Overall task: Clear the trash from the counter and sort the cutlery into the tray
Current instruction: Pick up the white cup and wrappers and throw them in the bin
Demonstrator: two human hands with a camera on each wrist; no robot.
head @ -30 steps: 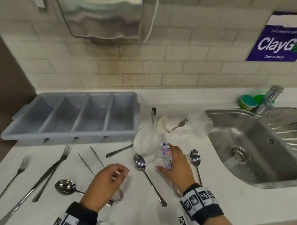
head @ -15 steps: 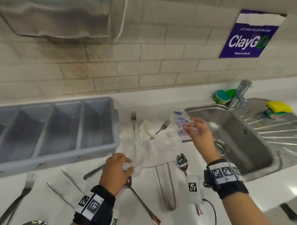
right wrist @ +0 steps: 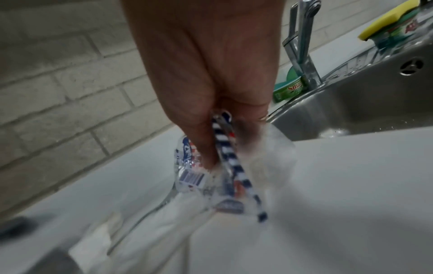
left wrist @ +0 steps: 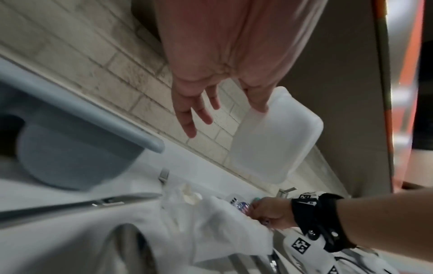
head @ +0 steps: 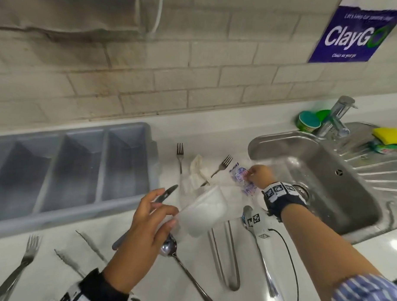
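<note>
My left hand (head: 173,216) pinches the rim of a white plastic container (head: 206,211) and holds it tilted above the counter; the left wrist view shows my thumb on the container (left wrist: 276,137). My right hand (head: 250,173) pinches a crinkled clear wrapper with blue print (head: 240,179) beside the sink; in the right wrist view the wrapper (right wrist: 225,176) hangs from my fingers. A white napkin (head: 194,175) lies between them. Two forks (head: 180,155) (head: 222,164), a knife (head: 167,192), two spoons (head: 168,248) (head: 249,216) and tongs (head: 226,257) lie on the counter.
The grey cutlery tray (head: 71,213) stands at the left against the wall, its compartments showing nothing inside. A steel sink (head: 318,180) with a tap (head: 336,118) is at the right, with a yellow sponge (head: 386,134) on its drainer. A fork (head: 28,253) lies at the front left.
My left hand has picked the white container up off the counter. My right hand has carried the wrapper from the front of the counter up toward the sink.
</note>
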